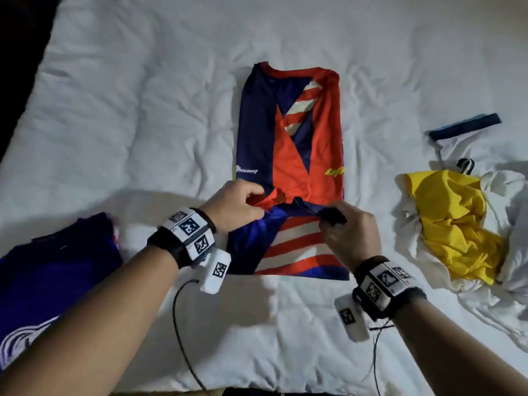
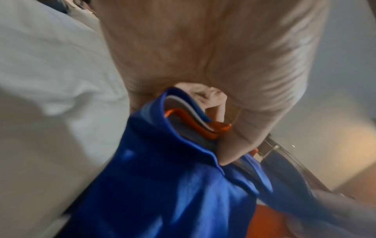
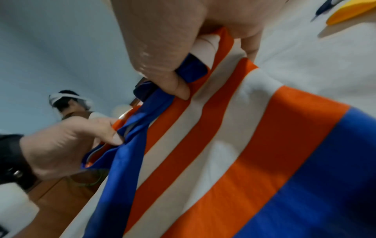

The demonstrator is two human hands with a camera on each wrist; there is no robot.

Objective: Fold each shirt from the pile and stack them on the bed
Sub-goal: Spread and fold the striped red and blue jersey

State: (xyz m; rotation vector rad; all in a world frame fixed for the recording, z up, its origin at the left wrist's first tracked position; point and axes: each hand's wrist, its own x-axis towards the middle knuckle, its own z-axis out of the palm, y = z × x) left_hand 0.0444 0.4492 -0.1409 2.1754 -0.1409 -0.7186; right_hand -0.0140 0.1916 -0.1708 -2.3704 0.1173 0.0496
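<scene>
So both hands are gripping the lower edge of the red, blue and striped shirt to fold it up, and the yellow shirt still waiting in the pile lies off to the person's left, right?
Nearly. The left hand and right hand do grip the striped shirt at its lower edge, but the yellow shirt lies to the person's right, not left. The head view shows it; a folded purple shirt is on the left.

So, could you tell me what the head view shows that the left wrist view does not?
Only the head view shows the right hand pinching the jersey's edge, the yellow shirt in the pile on the right and the purple shirt lying at the left. Only the left wrist view shows the layered blue, white and orange edges under the thumb. Both show the left hand gripping the jersey over the white bed.
</scene>
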